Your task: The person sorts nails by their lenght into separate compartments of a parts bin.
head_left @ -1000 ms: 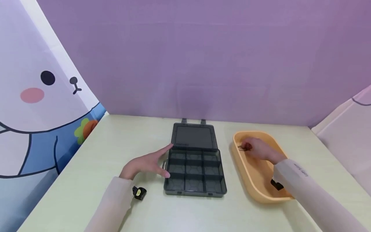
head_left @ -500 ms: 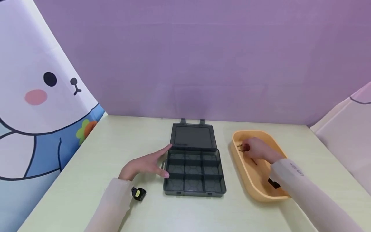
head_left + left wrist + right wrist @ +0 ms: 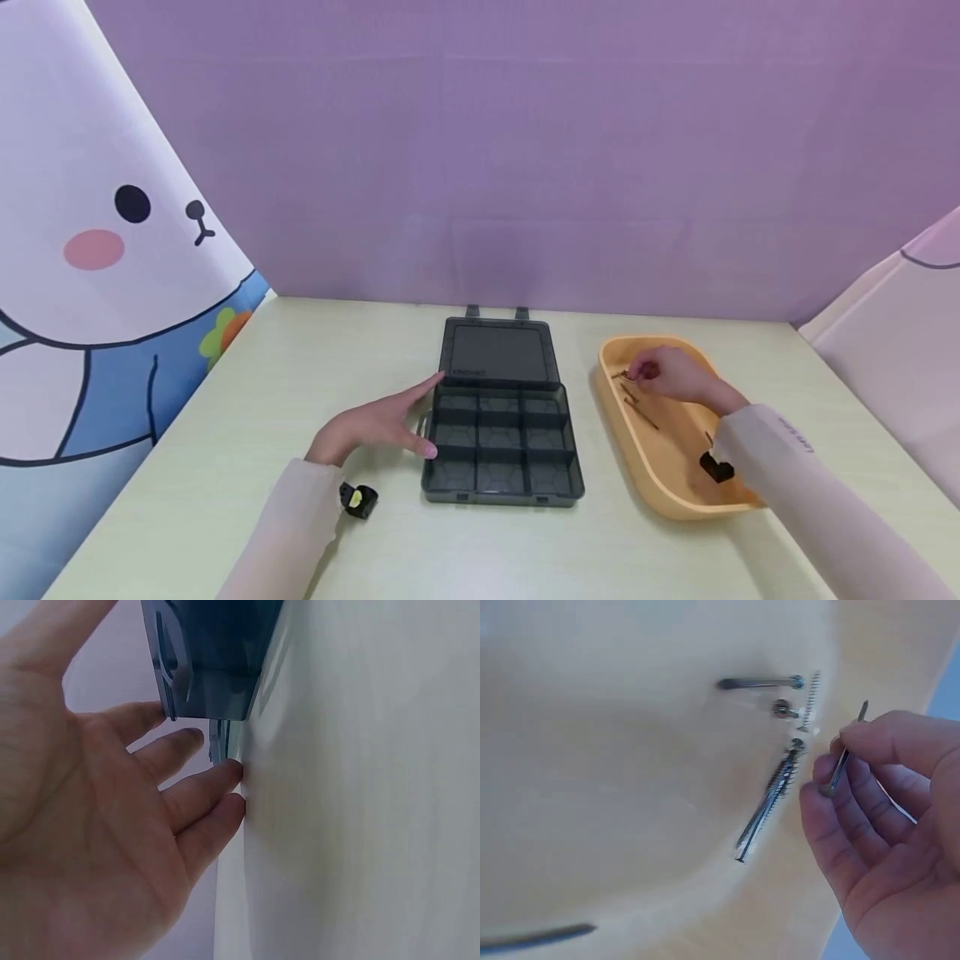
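In the head view my left hand (image 3: pixel 375 429) is spread at the left side of a dark translucent compartment box (image 3: pixel 502 498), its thumb and a fingertip touching the edge. The box lies with its lid (image 3: pixel 504 354) swung back, and nothing shows in its compartments. Inside the far end of an orange tray (image 3: pixel 637 458), my right hand (image 3: pixel 678 379) pinches a nail (image 3: pixel 838 771) between thumb and fingers, raised off the tray floor. Below it lie several loose screws and nails, among them a bolt-like piece (image 3: pixel 757 683) and a threaded screw (image 3: pixel 812 697).
One longer dark nail-like piece (image 3: pixel 540 937) lies apart in the tray, seen in the right wrist view. A strip of pale table (image 3: pixel 600 542) runs between box and tray. Behind stands a purple cloth backdrop (image 3: pixel 480 167); a printed cloth (image 3: pixel 165 292) hangs at the left.
My right hand has lifted slightly inside the tray, uncovering several screws and nails beneath it. My left hand stays at the box's side.
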{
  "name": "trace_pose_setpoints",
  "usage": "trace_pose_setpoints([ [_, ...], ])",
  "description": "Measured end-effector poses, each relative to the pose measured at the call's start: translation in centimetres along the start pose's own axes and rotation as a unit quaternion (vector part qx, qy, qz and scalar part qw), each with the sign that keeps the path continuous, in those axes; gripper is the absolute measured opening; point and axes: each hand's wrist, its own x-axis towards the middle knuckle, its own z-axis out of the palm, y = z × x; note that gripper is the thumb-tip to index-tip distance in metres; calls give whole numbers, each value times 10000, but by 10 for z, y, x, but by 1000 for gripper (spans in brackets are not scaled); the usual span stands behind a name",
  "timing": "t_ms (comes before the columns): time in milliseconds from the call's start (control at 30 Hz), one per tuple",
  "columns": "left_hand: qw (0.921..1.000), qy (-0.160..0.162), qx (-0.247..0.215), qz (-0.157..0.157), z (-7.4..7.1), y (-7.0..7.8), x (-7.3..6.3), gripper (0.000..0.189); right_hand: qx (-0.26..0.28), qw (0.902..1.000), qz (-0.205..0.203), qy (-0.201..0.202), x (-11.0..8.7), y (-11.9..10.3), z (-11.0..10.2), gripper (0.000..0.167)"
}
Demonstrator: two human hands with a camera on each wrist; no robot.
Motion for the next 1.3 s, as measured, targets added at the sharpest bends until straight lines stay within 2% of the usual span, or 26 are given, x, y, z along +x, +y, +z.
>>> trace_pose_setpoints([
  [100, 10000, 10, 90, -34, 0, -1, 1, 118, 577, 9981, 130, -174, -1, -3, -6, 7],
  [167, 9999, 23, 126, -49, 1, -2, 1, 118, 765, 9966, 205, -247, -2, -6, -9, 8],
  [433, 9999, -4, -22, 115, 2, -5, 3, 119, 131, 9995, 141, -246, -7, -17, -23, 7],
  [600, 9997, -12, -69, 252, 0, -4, 3, 120, 122, 9998, -27, -150, -7, -28, -31, 8],
  [833, 9999, 63, 1, 145, 0, -6, 4, 117, 200, 9993, -310, -99, 0, -44, -37, 12],
  [1100, 9999, 111, 78, 47, 0, -5, 4, 116, 190, 9984, -520, -111, 15, -63, -32, 13],
  [1300, 9999, 104, 79, 39, 0, -3, 3, 117, 303, 9975, -558, -310, 30, -76, -26, 12],
])
